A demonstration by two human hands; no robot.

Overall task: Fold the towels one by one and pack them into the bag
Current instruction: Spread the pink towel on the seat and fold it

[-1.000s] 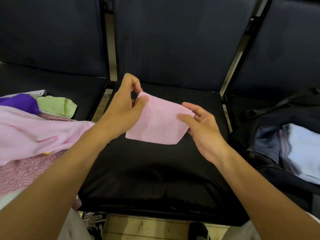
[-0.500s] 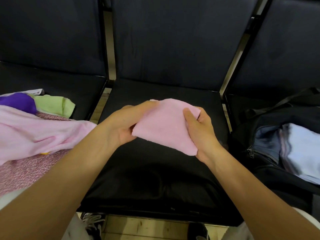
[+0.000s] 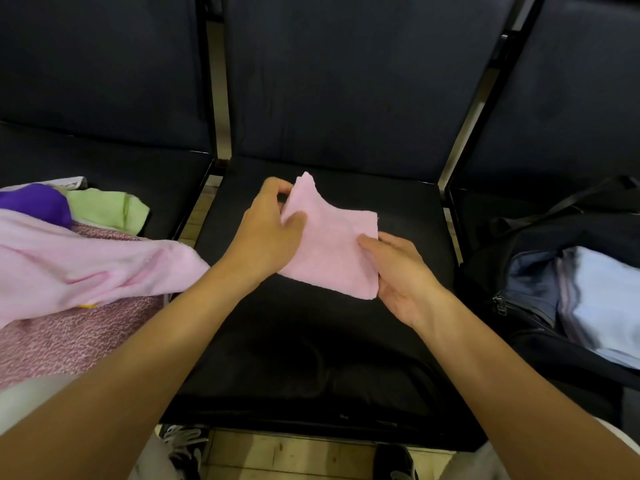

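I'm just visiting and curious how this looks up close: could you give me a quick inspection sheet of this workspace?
Surface: black padded middle seat in a row of dark chairs.
Job's things: small pink towel, partly folded, held above the seat; black bag open on the right-hand seat, with pale blue fabric inside.
Clutter: pile on the left-hand seat, with a large pink towel, purple cloth, green cloth and speckled pink cloth.
Grippers: left hand pinches the towel's left edge; right hand grips its right edge.
Cables: nothing seen.
Surroundings: wooden floor, shoes below.
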